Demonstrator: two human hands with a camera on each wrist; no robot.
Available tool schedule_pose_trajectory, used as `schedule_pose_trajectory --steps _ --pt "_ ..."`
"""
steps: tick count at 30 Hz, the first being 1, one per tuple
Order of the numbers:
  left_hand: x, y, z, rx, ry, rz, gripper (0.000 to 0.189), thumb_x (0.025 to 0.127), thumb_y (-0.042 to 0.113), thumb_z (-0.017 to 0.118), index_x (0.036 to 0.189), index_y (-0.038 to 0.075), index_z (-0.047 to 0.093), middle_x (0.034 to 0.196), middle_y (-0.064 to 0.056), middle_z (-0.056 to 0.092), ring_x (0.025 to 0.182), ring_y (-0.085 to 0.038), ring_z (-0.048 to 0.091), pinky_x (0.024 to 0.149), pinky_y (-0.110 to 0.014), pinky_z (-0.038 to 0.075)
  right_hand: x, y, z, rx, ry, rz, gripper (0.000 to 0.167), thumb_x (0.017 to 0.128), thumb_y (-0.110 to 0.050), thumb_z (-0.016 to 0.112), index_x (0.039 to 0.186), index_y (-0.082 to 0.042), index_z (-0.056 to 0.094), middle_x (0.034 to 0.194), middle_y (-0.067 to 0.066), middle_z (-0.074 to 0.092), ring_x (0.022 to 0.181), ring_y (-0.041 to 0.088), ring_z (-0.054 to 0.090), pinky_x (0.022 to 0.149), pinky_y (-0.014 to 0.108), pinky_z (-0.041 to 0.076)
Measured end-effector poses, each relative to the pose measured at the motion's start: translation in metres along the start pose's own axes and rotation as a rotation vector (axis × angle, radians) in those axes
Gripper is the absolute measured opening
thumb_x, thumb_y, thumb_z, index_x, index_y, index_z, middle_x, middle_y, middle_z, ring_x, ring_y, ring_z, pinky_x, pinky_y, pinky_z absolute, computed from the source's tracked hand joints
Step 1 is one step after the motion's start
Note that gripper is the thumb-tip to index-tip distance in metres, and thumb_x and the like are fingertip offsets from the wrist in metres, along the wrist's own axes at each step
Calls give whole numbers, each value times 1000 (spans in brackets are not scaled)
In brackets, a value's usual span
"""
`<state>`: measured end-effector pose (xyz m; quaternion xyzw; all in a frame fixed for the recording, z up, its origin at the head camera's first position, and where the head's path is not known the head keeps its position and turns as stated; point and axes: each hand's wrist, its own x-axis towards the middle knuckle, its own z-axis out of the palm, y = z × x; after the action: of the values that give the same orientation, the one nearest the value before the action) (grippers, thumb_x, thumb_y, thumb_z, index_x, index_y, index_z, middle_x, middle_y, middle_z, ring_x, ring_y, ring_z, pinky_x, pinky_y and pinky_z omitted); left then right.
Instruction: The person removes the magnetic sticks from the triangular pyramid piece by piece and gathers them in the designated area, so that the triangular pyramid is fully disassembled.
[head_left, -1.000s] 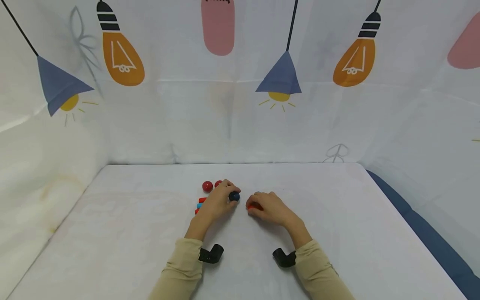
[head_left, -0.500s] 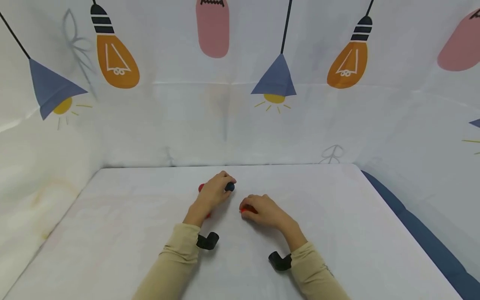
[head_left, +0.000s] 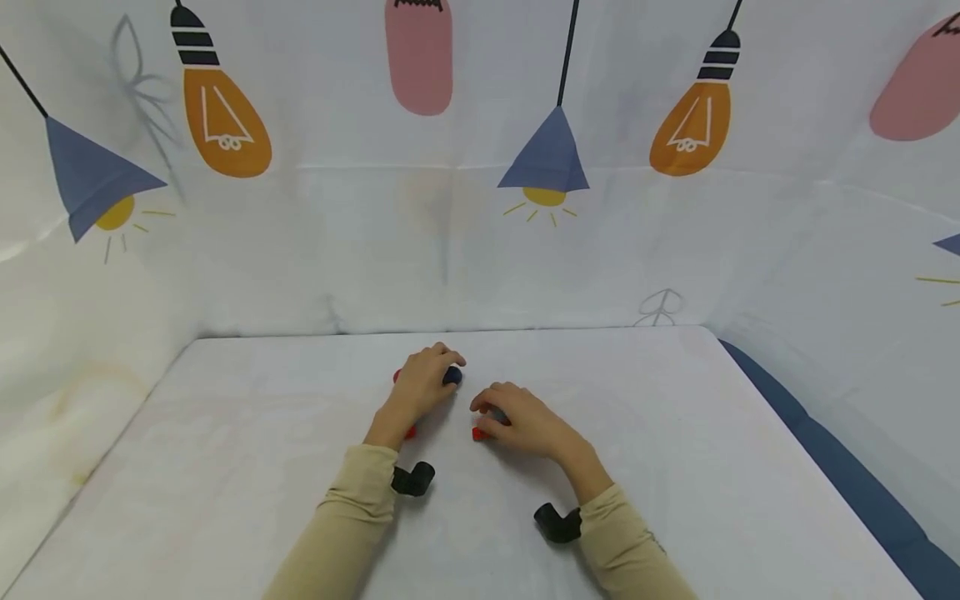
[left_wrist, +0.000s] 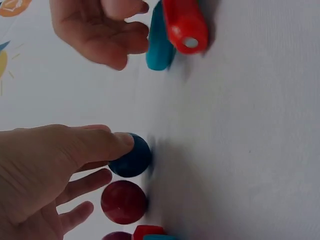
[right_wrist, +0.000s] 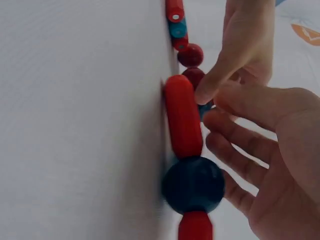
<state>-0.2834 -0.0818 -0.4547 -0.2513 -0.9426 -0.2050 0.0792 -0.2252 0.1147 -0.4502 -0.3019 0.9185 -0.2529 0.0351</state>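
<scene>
My left hand (head_left: 420, 383) pinches a dark blue ball (left_wrist: 132, 160) between thumb and fingers on the white table. Directly beside that ball sits a red ball (left_wrist: 124, 202). To its right my right hand (head_left: 525, 421) hovers with fingers loosely bent and apart, gripping nothing. Under and beside these fingers (right_wrist: 240, 150) lie a red elongated bead (right_wrist: 184, 117), a second dark blue ball (right_wrist: 195, 185) and another red piece (right_wrist: 196, 227). A light blue stick-like bead (left_wrist: 159, 45) shows beside a red bead in the left wrist view. In the head view the hands hide most pieces.
Beyond the left hand, another red ball (right_wrist: 190, 55) and several red and blue beads (right_wrist: 177, 29) lie close together. A black wrist mount (head_left: 414, 479) juts from each sleeve. A printed white curtain (head_left: 450, 250) rises behind the table (head_left: 225, 467).
My left hand has moved away from me with the dark blue ball, up to the red balls. The right hand's fingers have loosened from the red bead, which now shows below them.
</scene>
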Motion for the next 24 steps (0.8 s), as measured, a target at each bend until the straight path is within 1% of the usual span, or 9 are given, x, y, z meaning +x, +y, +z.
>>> schedule_pose_trajectory --steps 3,5,7,10,12,14,16,19,24 --pt "0 7 -1 -48 9 46 30 82 5 70 110 12 66 109 -8 62 101 -28 60 89 -44 48 -3 -4 -9 49 -4 56 22 95 -21 55 114 -12 61 90 -3 63 83 12 57 78 30 47" --pt "1 14 -2 -103 -26 87 30 84 3 66 113 12 65 112 -7 61 103 -27 58 86 -41 50 -5 -7 -15 88 -69 110 25 95 -22 53 117 -11 58 82 -1 64 73 10 56 71 28 46" --pt "3 20 -1 -160 -92 135 31 87 1 63 116 12 64 116 -7 60 107 -25 57 87 -38 50 -8 -11 -19 128 -173 169 31 96 -24 53 124 -10 54 73 0 64 65 8 55 65 26 45" --pt "4 27 3 -192 -225 181 34 88 3 61 121 12 61 122 -5 58 114 -22 54 91 -35 50 -10 -15 -20 149 -308 200 40 95 -26 55 129 -8 47 67 0 60 60 8 52 60 25 42" --pt "4 30 7 -206 -289 192 33 89 3 61 120 11 62 123 -5 59 114 -22 55 96 -35 48 -10 -18 -18 147 -347 199 41 95 -26 55 129 -6 45 67 -2 57 60 9 51 59 24 42" --pt "3 31 11 -193 -330 170 30 89 5 62 118 12 64 119 -4 60 111 -20 55 94 -34 49 -9 -18 -16 128 -345 192 34 94 -25 56 122 -7 49 69 -3 53 63 10 50 60 24 41" --pt "2 32 14 -165 -331 146 25 88 7 63 113 14 66 112 -2 61 104 -18 56 91 -32 50 -10 -16 -15 105 -345 198 28 94 -25 57 118 -10 52 71 -4 50 65 10 50 61 25 40" --pt "-1 33 15 -102 -313 109 18 87 12 67 104 17 67 101 1 61 92 -15 56 81 -29 50 -11 -10 -16 92 -351 200 22 94 -27 57 112 -15 57 75 -6 53 71 10 51 64 25 41" --pt "-9 35 13 -60 -277 60 17 84 18 71 100 17 66 94 1 61 84 -14 56 77 -27 51 -15 0 -27 140 -390 197 22 95 -26 54 112 -18 64 94 -9 61 88 10 53 78 30 46"
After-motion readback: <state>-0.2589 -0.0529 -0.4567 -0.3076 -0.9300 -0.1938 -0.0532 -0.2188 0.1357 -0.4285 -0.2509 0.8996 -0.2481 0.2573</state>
